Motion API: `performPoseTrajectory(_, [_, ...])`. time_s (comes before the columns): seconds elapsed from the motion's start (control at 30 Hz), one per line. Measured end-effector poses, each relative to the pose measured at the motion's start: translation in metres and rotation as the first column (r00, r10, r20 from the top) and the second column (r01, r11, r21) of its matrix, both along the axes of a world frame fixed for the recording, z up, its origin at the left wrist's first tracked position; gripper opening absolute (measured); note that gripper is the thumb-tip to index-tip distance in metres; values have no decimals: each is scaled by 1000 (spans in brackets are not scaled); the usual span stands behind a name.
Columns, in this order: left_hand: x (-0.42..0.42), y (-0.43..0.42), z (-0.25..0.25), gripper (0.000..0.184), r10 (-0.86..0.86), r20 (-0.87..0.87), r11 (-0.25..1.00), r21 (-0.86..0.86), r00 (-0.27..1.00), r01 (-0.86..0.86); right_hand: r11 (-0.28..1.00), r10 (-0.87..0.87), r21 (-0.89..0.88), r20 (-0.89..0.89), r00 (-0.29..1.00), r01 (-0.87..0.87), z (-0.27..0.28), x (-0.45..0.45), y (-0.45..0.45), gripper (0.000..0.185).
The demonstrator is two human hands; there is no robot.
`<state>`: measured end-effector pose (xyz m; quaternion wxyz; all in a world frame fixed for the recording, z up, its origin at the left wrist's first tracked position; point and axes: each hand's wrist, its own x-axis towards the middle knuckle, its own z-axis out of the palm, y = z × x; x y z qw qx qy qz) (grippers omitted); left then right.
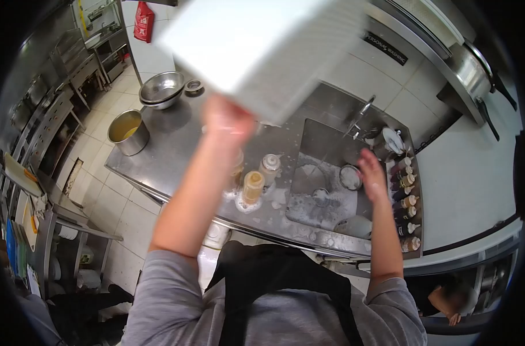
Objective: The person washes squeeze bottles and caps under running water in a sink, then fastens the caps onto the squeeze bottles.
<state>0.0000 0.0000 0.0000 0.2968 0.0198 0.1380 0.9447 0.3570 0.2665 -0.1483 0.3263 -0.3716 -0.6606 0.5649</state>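
My left hand (pixel 228 121) is raised over the steel counter (pixel 176 164), gripping the lower corner of a large white box-like container (pixel 257 52), blurred by motion. My right hand (pixel 373 176) hangs over the right side of the sink (pixel 303 202), fingers apart and holding nothing. Soapy water, a round metal bowl (pixel 349 177) and other dishes lie in the sink. Squeeze bottles, among them a yellowish one (pixel 253 187) and a clear one (pixel 270 168), stand in suds left of the sink, below my left hand.
A pot with yellow liquid (pixel 128 134) and stacked metal bowls (pixel 161 87) stand at the counter's left end. A faucet (pixel 360 118) rises behind the sink. Several sauce bottles (pixel 409 202) line its right edge. At lower right another person's hand (pixel 454 318) shows.
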Motion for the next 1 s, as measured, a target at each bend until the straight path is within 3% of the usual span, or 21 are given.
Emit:
performPoseTrajectory(0.07, [-24, -26, -9, 41, 86, -99, 995, -43, 991, -91, 997, 79, -9, 257, 963, -79, -37, -4, -15, 44])
performPoseTrajectory(0.1, [-62, -79, -31, 42, 64, -196, 979, -178, 978, -99, 984, 178, -92, 368, 913, -155, -77, -8, -64, 43])
performPoseTrajectory(0.17, [-90, -131, -66, 46, 174, -220, 896, -368, 960, -247, 950, 287, -34, 481, 828, -310, -138, -9, -63, 45])
performPoseTrajectory(0.27, [-147, -207, -176, 42, 231, -117, 816, -517, 966, -258, 905, 334, 86, 462, 822, -416, -135, -43, -82, 49])
performPoseTrajectory(0.33, [-152, -245, -229, 40, 277, 19, 765, -609, 961, -209, 880, 338, 161, 449, 827, -447, -101, -80, -95, 68])
performPoseTrajectory(0.43, [-146, -257, -287, 43, 353, 54, 698, -680, 934, -225, 804, 377, 277, 446, 812, -526, -39, -135, -111, 91])
performPoseTrajectory(0.57, [-160, -250, -358, 57, 349, -10, 691, -672, 937, -265, 615, 453, 443, 479, 752, -653, -41, -181, -102, 97])
performPoseTrajectory(0.6, [-162, -249, -366, 62, 325, -68, 713, -637, 943, -292, 619, 453, 438, 479, 752, -652, -45, -187, -99, 97])
performPoseTrajectory(0.63, [-149, -245, -347, 62, 323, -67, 711, -641, 944, -289, 660, 548, 310, 423, 721, -684, -49, -192, -96, 96])
performPoseTrajectory(0.67, [-124, -234, -306, 66, 338, -20, 642, -726, 941, -246, 680, 632, 177, 351, 691, -711, -53, -194, -94, 95])
performPoseTrajectory(0.7, [-108, -226, -282, 70, 356, 27, 564, -803, 934, -193, 684, 632, 168, 349, 692, -710, -58, -193, -95, 95])
performPoseTrajectory(0.73, [-110, -234, -302, 70, 351, 28, 557, -809, 936, -185, 739, 635, 115, 208, 744, -663, -63, -190, -97, 95])
performPoseTrajectory(0.77, [-112, -248, -330, 69, 333, -237, 276, -901, 913, -335, 787, 612, 55, 64, 788, -615, -69, -186, -99, 95])
performPoseTrajectory(0.8, [-110, -257, -350, 68, 231, -479, -10, -872, 847, -490, 794, 603, 52, 62, 795, -606, -72, -181, -99, 95])
performPoseTrajectory(0.87, [-57, -246, -333, 53, 142, -737, -87, -675, 661, -733, 935, 343, 34, -340, 876, -353, -74, -168, -95, 96])
performPoseTrajectory(0.93, [2, -218, -307, 37, -20, -828, 25, -560, 560, -828, 965, 262, 80, -368, 892, -250, -51, -148, -85, 97])
performPoseTrajectory(1.0, [45, -193, -316, 29, -220, -881, 335, -471, 418, -816, 983, 158, 150, -403, 901, -105, -18, -129, -71, 97])
